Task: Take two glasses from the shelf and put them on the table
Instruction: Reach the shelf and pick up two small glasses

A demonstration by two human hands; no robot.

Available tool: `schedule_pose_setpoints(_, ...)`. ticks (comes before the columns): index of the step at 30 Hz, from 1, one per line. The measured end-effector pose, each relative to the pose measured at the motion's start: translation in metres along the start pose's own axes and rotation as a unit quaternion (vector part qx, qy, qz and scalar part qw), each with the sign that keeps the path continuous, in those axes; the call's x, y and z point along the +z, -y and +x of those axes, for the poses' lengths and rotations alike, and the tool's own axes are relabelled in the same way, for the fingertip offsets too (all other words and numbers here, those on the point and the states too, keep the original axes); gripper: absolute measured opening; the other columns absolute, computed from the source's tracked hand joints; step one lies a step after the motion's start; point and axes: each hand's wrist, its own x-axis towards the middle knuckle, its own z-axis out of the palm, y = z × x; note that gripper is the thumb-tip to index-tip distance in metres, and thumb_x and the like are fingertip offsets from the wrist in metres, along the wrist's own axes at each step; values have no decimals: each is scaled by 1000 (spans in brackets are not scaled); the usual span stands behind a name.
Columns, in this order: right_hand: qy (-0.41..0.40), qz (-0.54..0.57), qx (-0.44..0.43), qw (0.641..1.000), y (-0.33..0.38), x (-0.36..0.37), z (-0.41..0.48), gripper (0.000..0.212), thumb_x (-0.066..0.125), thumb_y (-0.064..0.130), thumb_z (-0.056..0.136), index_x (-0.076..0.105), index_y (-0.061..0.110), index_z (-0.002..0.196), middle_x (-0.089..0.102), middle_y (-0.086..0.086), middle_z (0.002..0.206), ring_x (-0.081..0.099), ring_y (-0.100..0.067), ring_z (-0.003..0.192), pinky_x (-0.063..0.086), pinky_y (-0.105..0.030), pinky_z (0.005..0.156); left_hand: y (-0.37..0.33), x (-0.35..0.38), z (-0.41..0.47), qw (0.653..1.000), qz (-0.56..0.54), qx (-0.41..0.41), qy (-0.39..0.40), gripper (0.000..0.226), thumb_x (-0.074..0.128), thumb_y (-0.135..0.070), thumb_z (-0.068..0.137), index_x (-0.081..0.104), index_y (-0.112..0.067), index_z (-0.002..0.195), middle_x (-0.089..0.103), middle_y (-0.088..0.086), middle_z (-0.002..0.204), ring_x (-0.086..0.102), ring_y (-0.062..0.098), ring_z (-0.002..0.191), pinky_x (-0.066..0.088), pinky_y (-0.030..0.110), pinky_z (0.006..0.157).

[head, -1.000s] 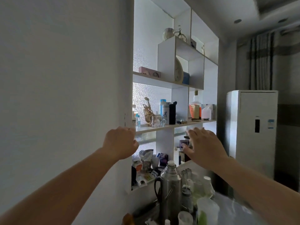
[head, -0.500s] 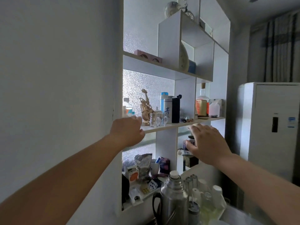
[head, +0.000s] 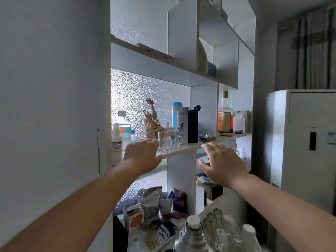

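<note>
The left hand [head: 142,155] has a loose, empty grip at the shelf [head: 183,149] edge, fingertips just beside the nearer of two handled glasses [head: 164,141] — placed, it seems, to take it. The right hand [head: 221,161] spreads open and empty below the shelf edge, well short of the second glass [head: 175,139]; both stand on the shelf, neither lifted.

left hand [head: 142,155] beside two glasses [head: 169,140], shelf [head: 183,149], right hand [head: 222,163] spread

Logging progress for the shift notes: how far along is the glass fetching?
Nothing is done: both glasses stand on the shelf. In hand: the left hand reaches beside the nearer glass, the right hand hovers open, empty. Left: grasping both and setting them on the table.
</note>
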Motion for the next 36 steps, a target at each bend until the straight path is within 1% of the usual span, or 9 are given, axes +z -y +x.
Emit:
schedule_pose_setpoints(5, 14, 44, 37, 998, -1, 40, 37, 56, 40, 45, 90, 37, 13, 136, 48, -8, 140, 43, -24, 127, 35, -41, 105, 1, 34, 29, 999, -40, -21, 0, 43, 49, -49, 90, 54, -14, 114, 64, 4, 111, 63, 26, 99, 42, 35, 71)
schedule_pose_setpoints(8, 20, 90, 71, 993, -3, 61, 61, 57, 42, 45, 89, 37, 14, 136, 46, -8, 141, 42, -24, 128, 37, -41, 105, 0, 54, 48, 997, -65, -38, -2, 45, 49, -51, 88, 54, -15, 116, 65, 5, 113, 63, 28, 100, 44, 36, 72)
schedule_pose_setpoints(10, 21, 126, 98, 987, -5, 73, 79, 56, 44, 44, 89, 38, 15, 136, 46, -7, 141, 44, -24, 126, 40, -41, 100, -1, 67, 61, 994, -95, -61, -6, 48, 51, -53, 86, 55, -16, 117, 65, 6, 114, 63, 28, 101, 46, 36, 73)
schedule_pose_setpoints(12, 21, 153, 118, 981, -7, 85, 98, 55, 45, 44, 88, 39, 16, 135, 47, -6, 140, 46, -25, 123, 42, -41, 96, -4, 80, 75, 987, -134, -87, -17, 51, 54, -55, 83, 56, -16, 116, 65, 6, 115, 63, 29, 101, 49, 38, 77)
schedule_pose_setpoints(15, 16, 184, 140, 973, -11, 100, 122, 57, 47, 45, 88, 40, 15, 135, 47, -7, 139, 48, -26, 122, 43, -41, 94, -11, 93, 92, 975, -180, -128, -34, 57, 57, -59, 80, 56, -15, 116, 63, 6, 116, 62, 30, 102, 50, 39, 79)
schedule_pose_setpoints(21, 9, 223, 165, 961, -12, 125, 154, 58, 48, 46, 87, 42, 12, 134, 50, -11, 135, 49, -29, 119, 44, -42, 95, -24, 112, 112, 964, -190, -175, -56, 65, 54, -67, 77, 59, -10, 109, 65, 12, 112, 60, 33, 105, 47, 39, 80)
schedule_pose_setpoints(25, 2, 245, 167, 955, -12, 139, 169, 57, 48, 45, 88, 43, 11, 133, 52, -11, 133, 51, -28, 115, 45, -40, 89, -29, 119, 122, 961, -187, -193, -73, 66, 55, -65, 78, 57, -8, 111, 64, 13, 116, 58, 33, 109, 47, 40, 84)
schedule_pose_setpoints(31, -27, 273, 157, 949, -11, 150, 183, 49, 50, 44, 88, 50, 11, 125, 59, -10, 118, 56, -27, 104, 38, -33, 75, -32, 125, 129, 955, -196, -207, -79, 57, 57, -60, 80, 58, -10, 108, 65, 10, 113, 58, 32, 108, 46, 39, 83)
schedule_pose_setpoints(36, -65, 301, 162, 938, -9, 156, 190, 34, 55, 37, 88, 58, 10, 108, 66, -8, 99, 59, -25, 87, 44, -35, 71, -29, 128, 128, 953, -194, -215, -88, 52, 56, -59, 81, 61, -13, 103, 67, 10, 107, 61, 32, 102, 46, 38, 79)
